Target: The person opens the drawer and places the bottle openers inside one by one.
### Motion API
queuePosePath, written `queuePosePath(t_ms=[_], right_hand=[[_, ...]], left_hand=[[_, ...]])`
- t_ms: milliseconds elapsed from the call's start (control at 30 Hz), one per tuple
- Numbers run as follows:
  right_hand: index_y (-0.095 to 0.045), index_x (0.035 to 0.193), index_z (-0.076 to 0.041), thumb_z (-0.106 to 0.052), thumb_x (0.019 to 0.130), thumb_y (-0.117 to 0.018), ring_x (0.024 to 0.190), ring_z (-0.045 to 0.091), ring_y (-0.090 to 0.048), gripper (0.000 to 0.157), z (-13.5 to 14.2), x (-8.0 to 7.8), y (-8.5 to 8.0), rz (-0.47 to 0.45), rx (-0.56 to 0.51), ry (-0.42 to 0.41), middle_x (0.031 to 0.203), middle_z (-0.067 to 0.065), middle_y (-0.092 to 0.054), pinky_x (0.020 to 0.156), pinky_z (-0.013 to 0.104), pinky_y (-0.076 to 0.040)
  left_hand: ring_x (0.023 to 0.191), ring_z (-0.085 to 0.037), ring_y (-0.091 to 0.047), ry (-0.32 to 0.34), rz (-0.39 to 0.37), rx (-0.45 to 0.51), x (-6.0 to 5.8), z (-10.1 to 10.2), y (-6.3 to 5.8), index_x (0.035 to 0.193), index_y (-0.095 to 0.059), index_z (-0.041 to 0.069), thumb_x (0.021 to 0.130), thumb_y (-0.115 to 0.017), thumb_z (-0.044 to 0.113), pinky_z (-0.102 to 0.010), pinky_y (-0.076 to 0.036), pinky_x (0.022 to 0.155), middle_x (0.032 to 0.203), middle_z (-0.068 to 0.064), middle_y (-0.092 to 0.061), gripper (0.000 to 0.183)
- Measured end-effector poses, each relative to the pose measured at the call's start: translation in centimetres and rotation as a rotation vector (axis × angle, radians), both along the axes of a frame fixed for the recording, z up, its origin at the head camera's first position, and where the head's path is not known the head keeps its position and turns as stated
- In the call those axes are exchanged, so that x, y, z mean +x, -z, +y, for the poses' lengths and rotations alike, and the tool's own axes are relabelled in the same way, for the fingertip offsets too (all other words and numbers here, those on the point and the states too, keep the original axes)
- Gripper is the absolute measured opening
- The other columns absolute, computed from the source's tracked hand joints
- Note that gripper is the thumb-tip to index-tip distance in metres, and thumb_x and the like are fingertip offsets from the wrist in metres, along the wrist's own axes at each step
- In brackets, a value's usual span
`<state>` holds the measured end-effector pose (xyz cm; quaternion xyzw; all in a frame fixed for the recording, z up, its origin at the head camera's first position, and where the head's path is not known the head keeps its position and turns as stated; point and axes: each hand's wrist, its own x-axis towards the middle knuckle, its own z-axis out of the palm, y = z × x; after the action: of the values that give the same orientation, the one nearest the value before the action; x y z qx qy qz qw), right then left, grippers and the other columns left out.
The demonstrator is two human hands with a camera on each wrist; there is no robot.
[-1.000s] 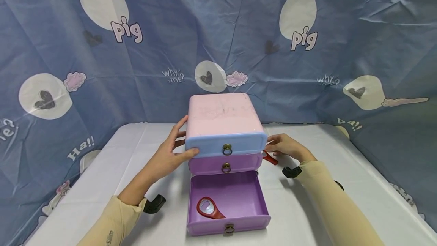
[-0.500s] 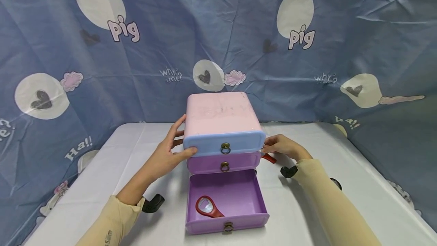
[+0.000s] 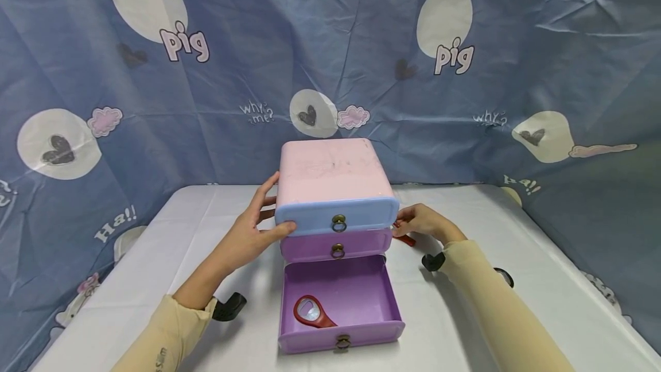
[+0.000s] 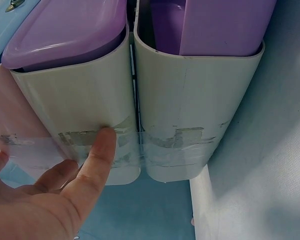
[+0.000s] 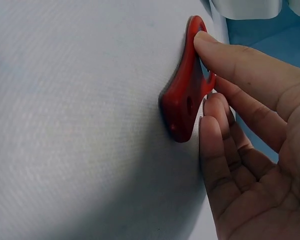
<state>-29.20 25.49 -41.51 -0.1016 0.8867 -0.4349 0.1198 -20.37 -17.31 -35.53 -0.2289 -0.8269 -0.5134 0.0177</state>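
A small chest of drawers (image 3: 333, 168) stands mid-table with a pink top, a blue top drawer (image 3: 310, 217) and a purple middle drawer (image 3: 310, 248). Its purple bottom drawer (image 3: 356, 291) is pulled out, and a red magnifying glass (image 3: 324, 319) lies inside. My left hand (image 3: 250, 237) rests on the chest's left side, thumb at the blue front; in the left wrist view a straight finger touches the pale side wall (image 4: 90, 105). Right of the chest, my right hand (image 3: 426, 223) pinches a second red magnifying glass (image 5: 182, 102) by its rim; its lens is mostly hidden.
White cloth covers the table (image 3: 206, 211). Behind it hangs a blue patterned curtain (image 3: 248, 62). Clear tape (image 4: 160, 155) runs across the chest's side walls. Brass ring pulls (image 3: 338, 224) hang on the drawer fronts.
The right thumb and fingers have closed in on the rim of the magnifying glass beside the chest. The left hand keeps its place; the head view has shifted slightly.
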Motion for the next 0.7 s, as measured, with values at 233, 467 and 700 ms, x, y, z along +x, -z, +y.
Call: queuePosePath(t_ms=[233,467,700], right_hand=[[-0.077,0.115,0.005,-0.009,0.086,-0.087,0.084,0.009,-0.054,0.034,-0.18,-0.1,0.03,0.008,0.024,0.023,0.087,-0.006,-0.07,0.081,0.024,-0.043],[-0.075,0.109,0.006,-0.005,0.084,-0.085,0.079,0.009,-0.051,0.029,-0.37,-0.13,-0.05,0.011,0.023,0.021,0.083,-0.006,-0.065,0.074,0.022,-0.041],[-0.066,0.119,0.004,0.0,0.082,-0.082,0.079,0.012,-0.054,0.04,-0.8,-0.18,-0.15,0.01,0.023,-0.008,0.087,-0.001,-0.06,0.073,0.023,-0.044]], left_hand=[[0.152,-0.047,-0.045,0.004,-0.004,0.008,-0.06,-0.03,0.0,0.166,-0.01,0.061,0.099,-0.078,0.038,-0.065,-0.054,0.107,0.17,-0.018,-0.034,0.098],[0.152,-0.048,-0.045,0.008,-0.004,0.012,0.0,-0.07,0.01,0.168,-0.01,0.055,0.099,-0.078,0.038,-0.064,-0.055,0.106,0.17,-0.019,-0.034,0.098],[0.152,-0.049,-0.044,0.013,-0.006,0.016,0.06,-0.12,0.0,0.169,-0.01,0.053,0.099,-0.078,0.036,-0.063,-0.056,0.105,0.17,-0.021,-0.034,0.099]])
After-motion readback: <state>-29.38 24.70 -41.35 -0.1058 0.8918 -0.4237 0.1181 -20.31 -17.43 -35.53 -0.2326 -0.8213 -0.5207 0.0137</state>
